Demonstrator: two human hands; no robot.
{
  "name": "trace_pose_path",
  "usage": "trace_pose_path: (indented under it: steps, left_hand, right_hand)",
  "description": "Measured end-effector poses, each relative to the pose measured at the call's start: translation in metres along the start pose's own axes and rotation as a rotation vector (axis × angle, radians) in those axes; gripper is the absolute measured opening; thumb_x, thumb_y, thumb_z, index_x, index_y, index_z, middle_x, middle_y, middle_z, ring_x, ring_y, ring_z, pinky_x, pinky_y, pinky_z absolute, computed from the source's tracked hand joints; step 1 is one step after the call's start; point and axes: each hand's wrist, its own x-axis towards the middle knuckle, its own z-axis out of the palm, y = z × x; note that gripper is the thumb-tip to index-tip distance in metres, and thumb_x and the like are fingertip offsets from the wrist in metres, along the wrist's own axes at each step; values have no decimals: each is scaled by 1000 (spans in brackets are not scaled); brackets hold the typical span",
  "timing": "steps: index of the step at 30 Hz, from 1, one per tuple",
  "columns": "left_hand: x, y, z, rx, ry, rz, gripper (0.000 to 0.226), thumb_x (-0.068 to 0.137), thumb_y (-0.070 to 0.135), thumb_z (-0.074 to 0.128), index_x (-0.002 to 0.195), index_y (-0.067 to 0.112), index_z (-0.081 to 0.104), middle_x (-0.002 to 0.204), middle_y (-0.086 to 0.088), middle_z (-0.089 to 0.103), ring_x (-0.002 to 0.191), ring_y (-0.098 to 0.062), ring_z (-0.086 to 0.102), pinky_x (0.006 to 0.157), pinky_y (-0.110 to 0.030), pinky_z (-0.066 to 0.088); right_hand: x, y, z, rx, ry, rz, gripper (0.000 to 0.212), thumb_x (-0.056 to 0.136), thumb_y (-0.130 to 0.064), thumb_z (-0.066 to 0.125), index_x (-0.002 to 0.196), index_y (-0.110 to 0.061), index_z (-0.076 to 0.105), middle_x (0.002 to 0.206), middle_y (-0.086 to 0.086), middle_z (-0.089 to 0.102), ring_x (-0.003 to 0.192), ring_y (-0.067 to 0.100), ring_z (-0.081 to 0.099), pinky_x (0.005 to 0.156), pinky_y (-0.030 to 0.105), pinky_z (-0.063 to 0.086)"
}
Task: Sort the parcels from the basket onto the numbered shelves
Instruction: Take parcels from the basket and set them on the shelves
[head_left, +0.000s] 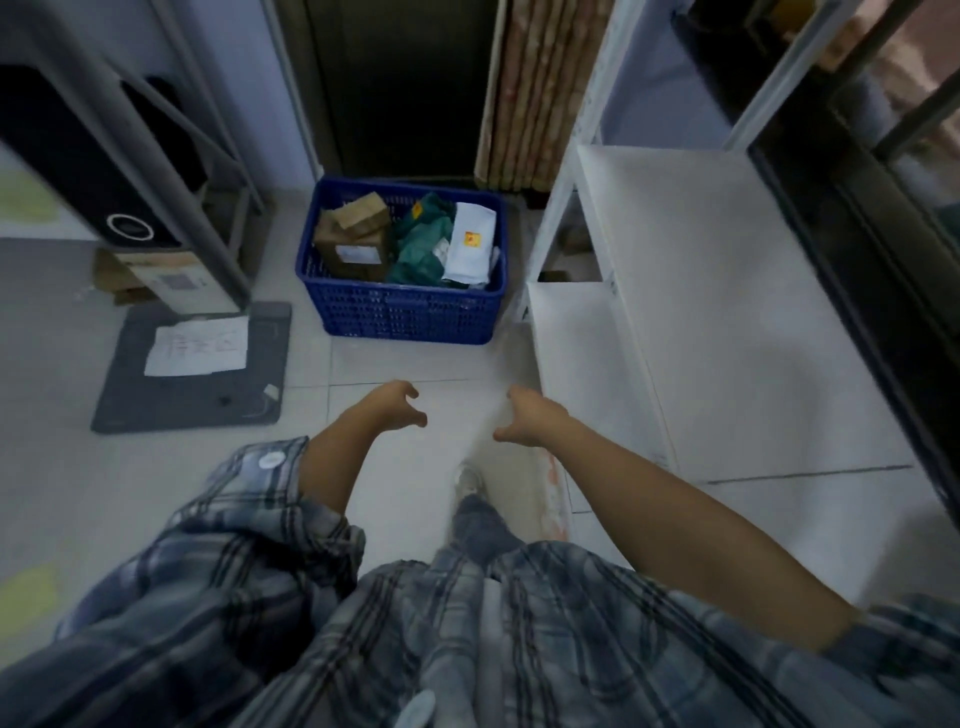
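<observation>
Ahead of both empty, loosely curled hands, left hand (397, 408) and right hand (527, 423), the blue perforated plastic basket (405, 312) of parcels is seen, slightly nearer the left.

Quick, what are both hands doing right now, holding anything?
Left hand: open, fingers loosely curled, holding nothing.
Right hand: open, fingers loosely curled, holding nothing.
Both are short of the basket.

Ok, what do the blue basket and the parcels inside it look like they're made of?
The blue basket looks like moulded plastic: its walls are a perforated grid. The brown boxes seem to be matte cardboard with a white paper label. The green parcel looks like a thin plastic mailer, crumpled and slightly shiny. The white parcel is probably a plastic or paper bag; blur leaves that open.
</observation>
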Motion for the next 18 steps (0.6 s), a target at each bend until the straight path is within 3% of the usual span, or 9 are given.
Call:
trace_pose_path:
  steps: [6,13,18]
  left_hand:
    - [41,-9,-46,-45,66,-65,57,82,20,69,132,5,48,138,-14,46,121,-29,50,94,-33,42]
    - [92,-3,-123,-62,108,-158,54,84,18,67,132,4,48,137,-15,46,122,-29,49,99,-35,43]
    - [117,-1,-153,-110,149,-230,52,84,18,67,131,5,49,137,-14,47,123,-28,48,97,-33,41]
  right_hand:
    - [72,-30,-42,-35,-15,-95,74,85,-42,63,142,-8,30,143,14,40,125,31,46,101,41,43]
    - [169,-52,-122,8,-83,-112,82,87,-42,61,149,-9,19,152,11,30,131,28,42,100,39,44]
    - [217,-65,-159,9,-139,-154,71,88,-39,60,143,-8,27,133,11,47,112,27,54,88,38,48]
